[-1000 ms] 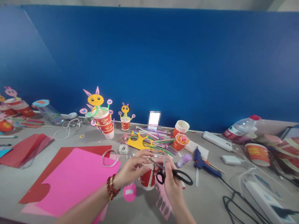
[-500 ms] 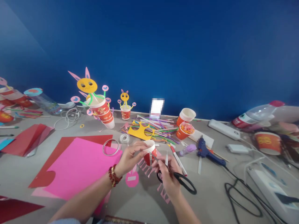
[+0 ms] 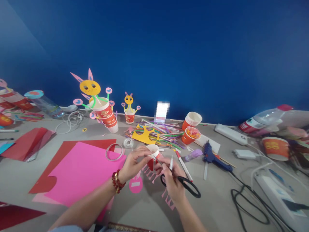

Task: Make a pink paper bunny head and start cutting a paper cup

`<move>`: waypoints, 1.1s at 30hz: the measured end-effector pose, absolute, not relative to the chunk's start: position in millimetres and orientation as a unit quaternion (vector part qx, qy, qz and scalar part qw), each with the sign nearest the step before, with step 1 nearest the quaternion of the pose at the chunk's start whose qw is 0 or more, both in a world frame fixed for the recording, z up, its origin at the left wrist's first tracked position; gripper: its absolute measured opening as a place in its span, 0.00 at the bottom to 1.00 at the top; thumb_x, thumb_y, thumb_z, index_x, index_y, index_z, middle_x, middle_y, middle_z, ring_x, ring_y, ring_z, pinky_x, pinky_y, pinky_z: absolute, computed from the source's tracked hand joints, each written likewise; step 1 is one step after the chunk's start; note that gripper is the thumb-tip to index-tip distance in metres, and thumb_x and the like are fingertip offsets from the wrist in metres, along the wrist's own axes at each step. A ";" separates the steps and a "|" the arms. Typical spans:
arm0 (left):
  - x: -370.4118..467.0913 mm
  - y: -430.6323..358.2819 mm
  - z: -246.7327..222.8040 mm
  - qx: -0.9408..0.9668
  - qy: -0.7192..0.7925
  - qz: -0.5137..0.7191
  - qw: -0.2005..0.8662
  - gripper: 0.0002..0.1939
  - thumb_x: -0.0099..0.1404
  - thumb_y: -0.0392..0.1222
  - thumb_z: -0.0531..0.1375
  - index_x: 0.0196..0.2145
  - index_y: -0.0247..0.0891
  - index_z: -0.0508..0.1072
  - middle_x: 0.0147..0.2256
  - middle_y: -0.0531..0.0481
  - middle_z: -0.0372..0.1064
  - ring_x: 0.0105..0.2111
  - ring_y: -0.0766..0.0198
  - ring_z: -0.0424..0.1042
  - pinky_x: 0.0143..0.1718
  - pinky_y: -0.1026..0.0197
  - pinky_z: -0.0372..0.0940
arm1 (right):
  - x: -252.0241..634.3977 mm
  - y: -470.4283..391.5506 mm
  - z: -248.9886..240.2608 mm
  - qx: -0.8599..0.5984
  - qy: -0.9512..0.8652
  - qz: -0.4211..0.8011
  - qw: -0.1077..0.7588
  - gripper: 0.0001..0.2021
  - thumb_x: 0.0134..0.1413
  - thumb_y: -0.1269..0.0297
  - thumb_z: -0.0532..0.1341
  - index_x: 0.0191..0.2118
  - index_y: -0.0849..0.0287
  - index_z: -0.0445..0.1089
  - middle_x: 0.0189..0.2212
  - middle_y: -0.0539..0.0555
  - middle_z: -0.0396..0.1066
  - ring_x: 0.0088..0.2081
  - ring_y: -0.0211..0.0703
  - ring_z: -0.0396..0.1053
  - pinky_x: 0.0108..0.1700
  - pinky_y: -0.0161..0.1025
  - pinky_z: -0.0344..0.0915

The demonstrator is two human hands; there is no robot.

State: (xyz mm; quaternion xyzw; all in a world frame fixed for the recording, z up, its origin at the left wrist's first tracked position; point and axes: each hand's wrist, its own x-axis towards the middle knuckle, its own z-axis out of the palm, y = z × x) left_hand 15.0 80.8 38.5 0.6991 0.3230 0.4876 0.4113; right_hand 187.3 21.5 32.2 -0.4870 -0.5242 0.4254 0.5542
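Note:
My left hand [image 3: 135, 162] is closed on a red and white paper cup [image 3: 152, 164], fingers at its rim and left side. Black-handled scissors [image 3: 189, 187] rest in my right hand [image 3: 172, 177], which is closed around them. One scissor blade reaches the cup's front wall near the rim, and the other points upward, apart from the cup. Whether the blade tip has pierced the wall I cannot tell. Under and beside my hands lie cut pink paper strips [image 3: 169, 201] and a pink paper disc [image 3: 135, 184] with a pale rectangle on it.
Pink sheets [image 3: 84, 174] and a tape roll [image 3: 114, 152] lie left. Behind the cup are a cut yellow sheet [image 3: 145, 135] and scattered pipe cleaners [image 3: 169, 130]. Rabbit-topped cups [image 3: 106, 112] stand back left. A marker [image 3: 183, 166], glue gun [image 3: 212, 158] and black cable [image 3: 243, 193] lie right.
The scissors and my right hand have shifted slightly left and up against the cup. My left hand keeps its grip on the cup, nearly still.

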 end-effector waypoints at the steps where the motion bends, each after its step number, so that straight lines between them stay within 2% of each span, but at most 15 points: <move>1: 14.8 81.1 38.3 0.701 0.324 0.489 0.406 0.10 0.68 0.44 0.58 0.39 0.37 0.77 0.37 0.43 0.75 0.42 0.56 0.72 0.46 0.52 0.67 | 188.1 22.5 32.6 -0.487 -0.532 0.422 0.549 0.10 0.63 0.60 0.55 0.44 0.54 0.72 0.30 0.52 0.76 0.28 0.44 0.72 0.31 0.39 0.70; 6: 11.4 82.8 42.3 0.721 0.334 0.478 0.374 0.10 0.69 0.43 0.57 0.38 0.37 0.76 0.36 0.43 0.75 0.42 0.56 0.71 0.46 0.52 0.66 | 192.3 26.1 38.8 -0.491 -0.579 0.402 0.511 0.11 0.60 0.60 0.57 0.41 0.55 0.76 0.26 0.50 0.74 0.24 0.42 0.69 0.27 0.37 0.66; 8: 10.0 83.0 45.7 0.736 0.335 0.467 0.357 0.10 0.69 0.42 0.56 0.37 0.37 0.76 0.35 0.43 0.74 0.40 0.56 0.71 0.46 0.52 0.66 | 193.2 26.7 41.5 -0.505 -0.591 0.380 0.501 0.10 0.59 0.60 0.59 0.41 0.55 0.77 0.25 0.50 0.74 0.24 0.43 0.69 0.29 0.38 0.66; 12: 8.3 82.6 50.8 0.764 0.336 0.453 0.315 0.08 0.68 0.38 0.56 0.37 0.37 0.76 0.34 0.44 0.74 0.39 0.57 0.72 0.48 0.51 0.65 | 193.8 28.4 42.2 -0.496 -0.632 0.335 0.493 0.10 0.59 0.62 0.60 0.42 0.55 0.77 0.27 0.52 0.76 0.28 0.45 0.72 0.34 0.40 0.68; 18: 7.6 83.3 50.0 0.804 0.342 0.430 0.230 0.07 0.66 0.35 0.56 0.37 0.39 0.75 0.35 0.47 0.75 0.39 0.59 0.73 0.54 0.48 0.60 | 194.1 28.6 39.0 -0.483 -0.664 0.294 0.489 0.11 0.61 0.62 0.57 0.39 0.55 0.77 0.28 0.53 0.77 0.29 0.46 0.73 0.35 0.41 0.68; 21: 8.1 82.8 49.3 0.822 0.342 0.424 0.169 0.07 0.66 0.35 0.56 0.36 0.40 0.74 0.35 0.48 0.76 0.39 0.59 0.73 0.58 0.46 0.56 | 189.9 26.0 35.1 -0.512 -0.612 0.339 0.499 0.11 0.61 0.59 0.58 0.36 0.55 0.77 0.28 0.53 0.77 0.30 0.46 0.74 0.35 0.40 0.69; 26: 8.2 77.9 51.1 0.845 0.345 0.402 0.067 0.09 0.66 0.33 0.55 0.40 0.40 0.74 0.35 0.48 0.77 0.42 0.57 0.72 0.59 0.44 0.53 | 175.0 27.7 33.2 -0.497 -0.381 0.524 0.577 0.14 0.56 0.51 0.61 0.32 0.58 0.74 0.27 0.54 0.78 0.26 0.46 0.74 0.29 0.39 0.70; 30: 6.2 75.7 51.6 0.864 0.334 0.377 0.015 0.14 0.65 0.32 0.55 0.47 0.40 0.73 0.38 0.46 0.77 0.45 0.55 0.71 0.62 0.41 0.46 | 167.7 32.5 38.8 -0.470 -0.252 0.609 0.588 0.14 0.50 0.52 0.66 0.30 0.60 0.73 0.23 0.54 0.78 0.24 0.45 0.74 0.26 0.37 0.69; 33: 5.7 76.5 49.9 0.871 0.323 0.371 0.013 0.16 0.65 0.32 0.55 0.49 0.40 0.72 0.41 0.46 0.77 0.47 0.54 0.70 0.63 0.40 0.44 | 167.8 33.8 37.7 -0.469 -0.241 0.622 0.579 0.14 0.51 0.52 0.65 0.29 0.60 0.74 0.23 0.54 0.78 0.24 0.44 0.73 0.26 0.37 0.69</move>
